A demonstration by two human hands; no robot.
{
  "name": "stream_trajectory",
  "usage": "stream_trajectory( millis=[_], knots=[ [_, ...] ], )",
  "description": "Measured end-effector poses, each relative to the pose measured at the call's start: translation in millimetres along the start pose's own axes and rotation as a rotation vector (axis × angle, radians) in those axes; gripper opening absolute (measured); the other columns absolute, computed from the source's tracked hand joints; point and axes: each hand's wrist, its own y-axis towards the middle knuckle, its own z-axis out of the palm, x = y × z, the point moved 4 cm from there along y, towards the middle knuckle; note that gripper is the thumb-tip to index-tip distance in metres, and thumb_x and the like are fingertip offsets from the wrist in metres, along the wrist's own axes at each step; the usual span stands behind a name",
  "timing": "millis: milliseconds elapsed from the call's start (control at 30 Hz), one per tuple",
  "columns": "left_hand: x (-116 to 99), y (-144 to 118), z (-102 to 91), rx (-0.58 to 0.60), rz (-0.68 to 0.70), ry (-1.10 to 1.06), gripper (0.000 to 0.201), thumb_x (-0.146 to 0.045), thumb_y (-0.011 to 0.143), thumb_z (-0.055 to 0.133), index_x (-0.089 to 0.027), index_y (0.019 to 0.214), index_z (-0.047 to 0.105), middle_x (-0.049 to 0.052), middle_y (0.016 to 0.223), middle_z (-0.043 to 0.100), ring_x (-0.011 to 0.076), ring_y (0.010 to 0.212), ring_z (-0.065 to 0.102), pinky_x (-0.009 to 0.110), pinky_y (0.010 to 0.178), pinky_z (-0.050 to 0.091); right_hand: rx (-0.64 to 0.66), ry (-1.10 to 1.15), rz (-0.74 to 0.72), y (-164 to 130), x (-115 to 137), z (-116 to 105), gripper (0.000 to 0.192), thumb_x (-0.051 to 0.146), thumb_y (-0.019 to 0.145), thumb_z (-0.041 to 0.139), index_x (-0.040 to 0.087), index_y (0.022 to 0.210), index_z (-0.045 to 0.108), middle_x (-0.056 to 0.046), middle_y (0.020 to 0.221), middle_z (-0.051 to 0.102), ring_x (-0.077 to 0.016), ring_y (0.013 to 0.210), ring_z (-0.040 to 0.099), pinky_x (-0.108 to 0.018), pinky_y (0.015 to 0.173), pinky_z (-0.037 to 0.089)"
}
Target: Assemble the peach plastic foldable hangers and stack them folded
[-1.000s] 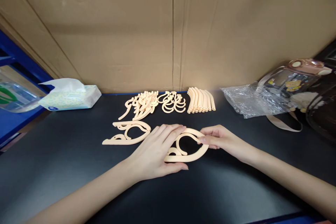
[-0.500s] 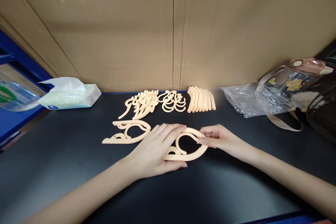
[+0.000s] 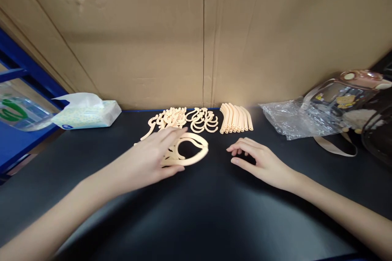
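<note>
My left hand is wrapped round one end of a beige plastic folding hanger, folded up, with its curved end and round hook pointing right. Beneath that hand, the other folded hanger is almost wholly hidden. To the right, my right hand is apart from everything, its fingers loosely bent and the thumb spread from them. Behind the hands lie loose hanger parts of the same beige: a heap of arms, a cluster of hooks and a neat stack of bent bars.
A tissue pack lies at the back left, near a clear plastic bottle. At the back right are a crumpled clear bag and a strapped see-through bottle. A cardboard wall closes the back of the black table.
My left hand has carried the folding hanger left and away from me, over the other one. My right hand has let go of the curved end.
</note>
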Motion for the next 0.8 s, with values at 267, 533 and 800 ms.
stream_trajectory(
  millis=[267, 533, 800],
  knots=[
    [56.2, -25.2, -8.7, 0.148, -0.207, -0.046, 0.057, -0.037, 0.079, 0.059, -0.025, 0.133, 0.043, 0.007, 0.134, 0.046, 0.0284, 0.120, 0.051, 0.038, 0.100, 0.043, 0.123, -0.376, -0.160, 2.2, -5.1, 4.6, 0.035, 0.040, 0.096, 0.045, 0.019, 0.123, 0.056, -0.011, 0.133, 0.052, -0.0240, 0.123, 0.048, -0.043, 0.103, 0.041],
    [67.5, -37.2, -2.4, 0.150, -0.153, -0.013, 0.066, -0.029, 0.075, 0.059, -0.027, 0.138, 0.042, 0.006, 0.131, 0.051, 0.0280, 0.118, 0.049, 0.040, 0.100, 0.043, 0.133, -0.443, -0.175, 2.5, -3.2, 5.0, 0.037, 0.039, 0.097, 0.043, 0.018, 0.125, 0.056, -0.012, 0.134, 0.052, -0.0252, 0.122, 0.050, -0.045, 0.102, 0.044],
    [66.9, -35.3, 0.2, 0.151, -0.145, -0.005, 0.068, -0.026, 0.076, 0.058, -0.027, 0.141, 0.040, 0.006, 0.134, 0.049, 0.0269, 0.121, 0.048, 0.039, 0.103, 0.041, 0.115, -0.434, -0.185, 2.6, -3.2, 5.1, 0.036, 0.038, 0.096, 0.045, 0.019, 0.125, 0.056, -0.012, 0.132, 0.054, -0.0252, 0.122, 0.051, -0.044, 0.102, 0.044]
  ],
)
